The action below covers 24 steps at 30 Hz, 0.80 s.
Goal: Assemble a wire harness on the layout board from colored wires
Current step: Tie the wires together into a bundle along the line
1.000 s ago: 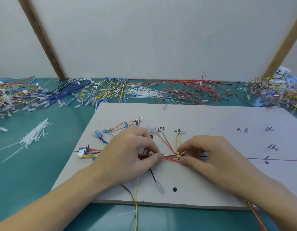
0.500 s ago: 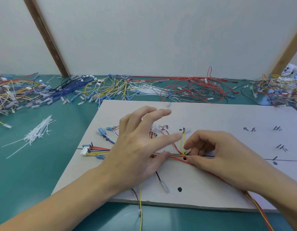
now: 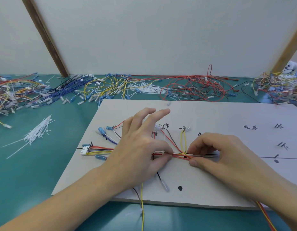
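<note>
Head view: left hand pinches the wire bundle between thumb and forefinger at board centre, other fingers splayed toward 12 o'clock. Right hand, just beside at 3 o'clock, pinches the same bundle, fingers curled. Bundle lies along the black line on the layout board; white connector at its 9 o'clock end, branches fanning toward 12. Yellow wire trails off the board at 6 o'clock. Pile of white cable ties on the green table at 9 o'clock; loose colored wires heaped along the 12 o'clock edge.
</note>
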Motion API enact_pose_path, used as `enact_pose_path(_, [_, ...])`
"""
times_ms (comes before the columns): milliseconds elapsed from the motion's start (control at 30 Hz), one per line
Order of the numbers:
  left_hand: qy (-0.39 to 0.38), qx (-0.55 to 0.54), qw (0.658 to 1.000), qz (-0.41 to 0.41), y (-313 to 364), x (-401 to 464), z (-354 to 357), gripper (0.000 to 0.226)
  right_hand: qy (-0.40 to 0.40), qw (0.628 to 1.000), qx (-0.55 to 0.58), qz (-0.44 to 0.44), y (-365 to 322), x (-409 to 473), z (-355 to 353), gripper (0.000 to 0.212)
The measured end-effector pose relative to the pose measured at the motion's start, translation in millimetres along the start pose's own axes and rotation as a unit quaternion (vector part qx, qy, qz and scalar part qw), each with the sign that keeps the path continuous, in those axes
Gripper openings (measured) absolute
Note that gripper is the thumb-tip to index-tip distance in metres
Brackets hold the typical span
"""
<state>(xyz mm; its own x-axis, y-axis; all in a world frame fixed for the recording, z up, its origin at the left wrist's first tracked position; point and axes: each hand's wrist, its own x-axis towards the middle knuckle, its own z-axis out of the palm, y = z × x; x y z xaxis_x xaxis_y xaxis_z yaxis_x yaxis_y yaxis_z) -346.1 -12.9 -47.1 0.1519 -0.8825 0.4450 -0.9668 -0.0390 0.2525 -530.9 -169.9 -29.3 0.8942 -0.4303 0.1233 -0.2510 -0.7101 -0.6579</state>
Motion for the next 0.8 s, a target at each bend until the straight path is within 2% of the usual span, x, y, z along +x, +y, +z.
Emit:
enact_pose_path(267, [0.005, -0.063, 0.997, -0.033, -3.8, 0.9, 0.8, 0.004, -0.045, 0.999, 0.002, 0.022, -2.4, 8.3, -5.7, 0.019])
enact_pose_path(400, [0.010, -0.089, 0.995, -0.046, -5.8, 0.7, 2.6, 0.005, -0.158, 0.986, -0.056, 0.020, -11.6, 28.0, -25.1, 0.014])
enact_pose_path(467, [0.011, -0.100, 0.994, -0.052, -6.4, 0.9, 3.2, 0.006, -0.183, 0.979, -0.086, 0.001, -19.9, 51.7, -34.9, 0.010])
enact_pose_path(533, [0.017, -0.108, 0.993, -0.055, -7.4, 1.2, 3.7, 0.010, -0.152, 0.987, -0.060, -0.008, -26.3, 85.2, -36.4, 0.013])
enact_pose_path(633, [0.024, -0.118, 0.991, -0.060, -8.8, 1.3, 4.4, 0.021, -0.047, 0.998, 0.031, -0.004, -36.8, 143.3, -19.2, 0.008])
enact_pose_path(700, [0.019, -0.119, 0.990, -0.068, -9.8, 1.7, 5.0, 0.028, -0.011, 0.997, 0.080, -0.008, -47.1, 181.4, -0.1, 0.014])
enact_pose_path(733, [0.017, -0.116, 0.990, -0.072, -10.4, 1.9, 5.5, 0.031, 0.000, 0.997, 0.076, -0.015, -51.5, 199.9, 10.3, 0.018])
enact_pose_path(800, [0.018, -0.109, 0.991, -0.075, -10.6, 0.6, 6.8, 0.033, 0.007, 0.999, -0.014, -0.035, -54.0, 233.6, 28.8, 0.025])
